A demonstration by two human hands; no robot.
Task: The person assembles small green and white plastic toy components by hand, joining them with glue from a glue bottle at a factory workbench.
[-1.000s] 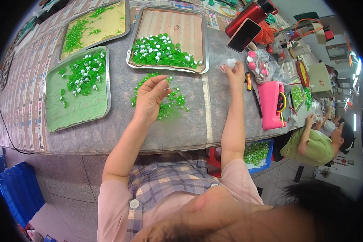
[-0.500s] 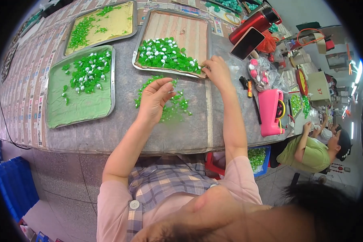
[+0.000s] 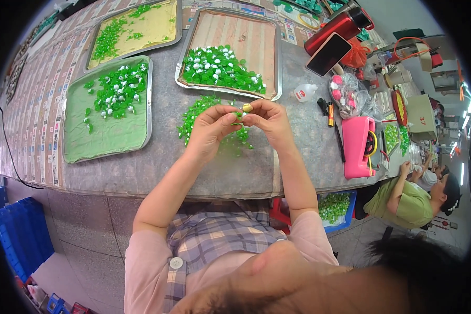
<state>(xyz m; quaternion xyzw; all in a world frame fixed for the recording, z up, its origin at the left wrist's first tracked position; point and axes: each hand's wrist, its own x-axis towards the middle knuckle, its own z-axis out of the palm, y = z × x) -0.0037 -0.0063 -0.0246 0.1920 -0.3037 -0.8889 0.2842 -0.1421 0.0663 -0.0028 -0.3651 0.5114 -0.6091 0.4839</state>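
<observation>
My left hand (image 3: 210,128) and my right hand (image 3: 271,124) meet above the table, thumbs and forefingers pinched together. Between their fingertips is a small clear-green piece with a white bead (image 3: 240,115); its exact kind is too small to tell. A gold-coloured band (image 3: 247,107) shows on a finger of my right hand. Just below and behind my left hand lies a loose pile of small green pieces (image 3: 198,109). Beyond my hands, a pink-lined metal tray (image 3: 234,36) holds many green pieces with white beads (image 3: 214,66) along its near side.
Left are a green-lined tray (image 3: 102,144) and a yellow-lined tray (image 3: 157,26), both with green pieces. At right stand a small white bottle (image 3: 305,92), a phone (image 3: 329,54), a red flask (image 3: 337,31) and a pink tape dispenser (image 3: 357,146). A co-worker (image 3: 408,201) sits farther right.
My right hand has left the pink-lined tray's near right corner and come back to my left hand. Both now pinch at the small green-and-white piece. The white bottle shows more fully.
</observation>
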